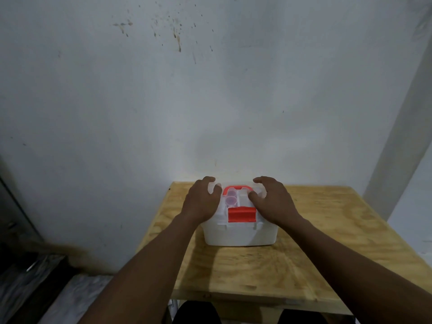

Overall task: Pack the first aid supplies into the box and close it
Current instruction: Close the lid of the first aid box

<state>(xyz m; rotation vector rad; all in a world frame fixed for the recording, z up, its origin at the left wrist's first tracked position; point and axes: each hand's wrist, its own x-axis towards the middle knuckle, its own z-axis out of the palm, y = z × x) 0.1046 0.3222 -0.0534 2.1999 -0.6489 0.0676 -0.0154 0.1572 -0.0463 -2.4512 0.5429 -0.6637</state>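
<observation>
A white plastic first aid box [238,235] stands on a plywood table [315,242] near its far edge. Its clear lid [243,197] is down, with a red handle [237,188] on top and a red front latch [242,214]. Through the lid I see round pinkish caps [230,200] and a white item. My left hand [203,199] lies on the lid's left side, fingers curled over the far edge. On the lid's right side rests my right hand [273,199], fingers spread. No loose supplies are in sight on the table.
A stained white wall [210,90] rises right behind the table. At the left, below table height, are a dark floor strip and a marbled surface [77,295]. My knees show under the table's near edge.
</observation>
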